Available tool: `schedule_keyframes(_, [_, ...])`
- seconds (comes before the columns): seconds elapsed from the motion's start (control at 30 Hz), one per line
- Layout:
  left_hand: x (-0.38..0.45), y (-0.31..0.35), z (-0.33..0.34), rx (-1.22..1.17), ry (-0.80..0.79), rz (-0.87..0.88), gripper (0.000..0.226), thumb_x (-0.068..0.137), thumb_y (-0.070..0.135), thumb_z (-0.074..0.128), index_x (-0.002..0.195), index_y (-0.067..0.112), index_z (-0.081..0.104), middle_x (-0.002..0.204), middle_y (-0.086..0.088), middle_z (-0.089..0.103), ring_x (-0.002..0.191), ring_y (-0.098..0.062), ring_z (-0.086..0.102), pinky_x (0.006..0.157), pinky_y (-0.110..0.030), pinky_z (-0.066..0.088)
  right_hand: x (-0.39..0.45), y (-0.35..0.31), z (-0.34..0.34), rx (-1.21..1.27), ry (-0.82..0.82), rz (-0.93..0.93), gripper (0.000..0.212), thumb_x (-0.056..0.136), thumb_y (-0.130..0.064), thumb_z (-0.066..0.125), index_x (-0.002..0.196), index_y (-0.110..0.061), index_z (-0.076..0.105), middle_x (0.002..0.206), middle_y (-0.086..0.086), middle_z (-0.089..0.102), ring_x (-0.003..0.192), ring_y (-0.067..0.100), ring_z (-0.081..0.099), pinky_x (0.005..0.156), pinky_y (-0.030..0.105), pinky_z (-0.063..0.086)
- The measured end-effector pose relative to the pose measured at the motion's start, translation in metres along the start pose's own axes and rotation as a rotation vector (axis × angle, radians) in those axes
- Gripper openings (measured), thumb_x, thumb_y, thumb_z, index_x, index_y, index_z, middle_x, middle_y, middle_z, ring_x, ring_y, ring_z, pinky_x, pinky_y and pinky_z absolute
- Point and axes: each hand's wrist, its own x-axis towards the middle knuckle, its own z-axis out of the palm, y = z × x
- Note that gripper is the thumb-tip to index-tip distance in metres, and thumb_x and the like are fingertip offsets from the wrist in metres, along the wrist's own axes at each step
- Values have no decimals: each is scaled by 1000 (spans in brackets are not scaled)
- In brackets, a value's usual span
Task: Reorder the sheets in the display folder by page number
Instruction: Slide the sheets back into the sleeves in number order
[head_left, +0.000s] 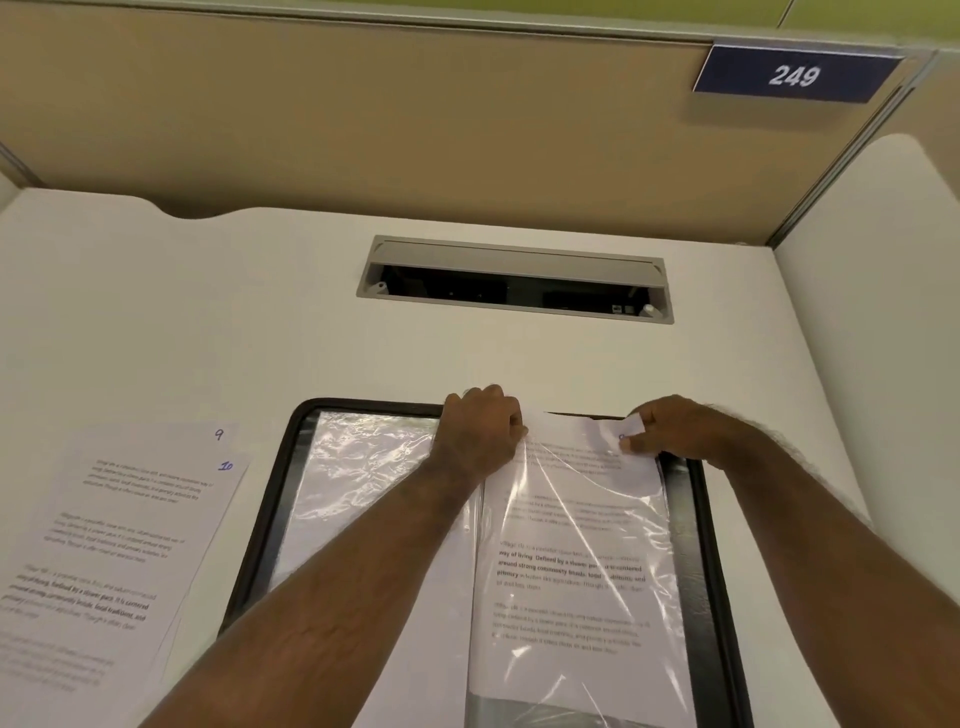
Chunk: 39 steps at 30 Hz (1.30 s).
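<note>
Right, display folder (698, 519) lies open flat on the white desk (208, 322), black rim showing, near me and centre-right. My left hand (480, 434) sits at the far edge of the spine, fingers curled round the top lip of the right-hand plastic sleeve (582, 519), I think to hold its mouth open and stop the pocket sliding. My right hand (657, 428) pinches the far right corner of the printed sheet (571, 571) between thumb and fingertips, right over its handwritten page number, so I can't read which page it is. The sheet's top sticks out past the sleeve mouth, the rest is inside under wrinkled plastic; can't say from here whether it's going in or coming out. Gripping the corner makes sense: it's the only bare paper clear of the film. The left-hand sleeve (374, 467) looks empty at its far end, just crinkled clear film with glare; nearer me my forearm hides it. Loose sheets (119, 530) are stacked on the desk just left of the folder, one overlapping another, numbers 9 and 10 in blue ink at their far right corners, probably parked out of the way as pages awaiting their slots. More pages seem stacked under them, count unclear. Judging by that pile, reorder is mid-way. Risk: the thin film bunches and the sheet creases if the mouth isn't kept wide. Cable slot (514, 280) far centre, plate 249 (795, 75) on the partition.
</note>
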Motion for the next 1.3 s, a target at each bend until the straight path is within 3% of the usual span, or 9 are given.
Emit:
schedule_keyframes(0.2, [-1,1,-1,-67,-51,15,22,94,42,58,99,23,68,105,3,58,100,-20,54,90,-35,38,6,-11,7,-8,255,-119,20,92,-17,65,107,-30,67,93,-2,66,80,8,59,59,13,42])
schedule_keyframes(0.33, [-2,3,0,-164,-98,44,17,93,39,61,98,24,68,105,3,56,101,-18,51,90,-35,41,8,-10,15,-204,186,-85,11,94,-34,61,94,-33,71,97,-11,68,91,11,63,79,28,49])
schedule_keyframes(0.53, [1,11,1,-128,-77,63,16,96,32,52,97,24,66,101,3,58,95,-20,54,88,-39,46,-6,-9,21,-289,117,-131,29,86,-55,62,59,-45,66,77,-15,66,80,8,63,72,31,50])
schedule_keyframes(0.63, [1,11,0,-173,-62,39,15,95,27,51,91,23,65,95,4,58,91,-21,54,86,-40,46,-27,-5,21,-210,263,-284,21,89,-52,54,74,-46,66,81,-17,62,80,3,58,79,34,50])
schedule_keyframes(0.7, [1,9,0,-259,-59,12,13,94,24,52,88,22,64,93,4,59,91,-20,55,83,-38,46,-44,5,27,-66,422,-257,15,94,-35,60,99,-28,73,92,-12,63,88,8,60,84,31,48])
schedule_keyframes(0.87, [-6,0,-6,-609,-133,-22,12,89,10,54,82,14,63,85,6,61,82,-12,56,75,-28,43,-86,41,71,147,457,-186,35,86,-29,72,118,-38,63,117,-18,66,108,3,63,91,31,53])
schedule_keyframes(0.97, [-12,-4,-12,-754,-236,-78,13,83,14,53,80,9,65,79,7,66,78,-10,59,75,-34,45,-102,51,98,200,515,-18,61,83,-32,74,137,-21,48,132,-2,51,117,15,53,91,30,48])
schedule_keyframes(1.13, [-15,-1,-26,-844,-233,-77,13,67,21,46,64,19,59,66,2,62,70,-16,57,73,-39,48,-124,32,115,328,437,-4,71,84,-30,74,145,-23,38,116,-7,63,94,7,63,57,13,49])
schedule_keyframes(1.3, [-20,-5,-48,-953,-135,-152,14,61,20,45,63,19,58,62,2,57,60,-7,50,62,-26,38,-148,13,108,580,56,-45,94,49,-83,71,111,-12,69,97,4,76,94,20,73,82,34,59])
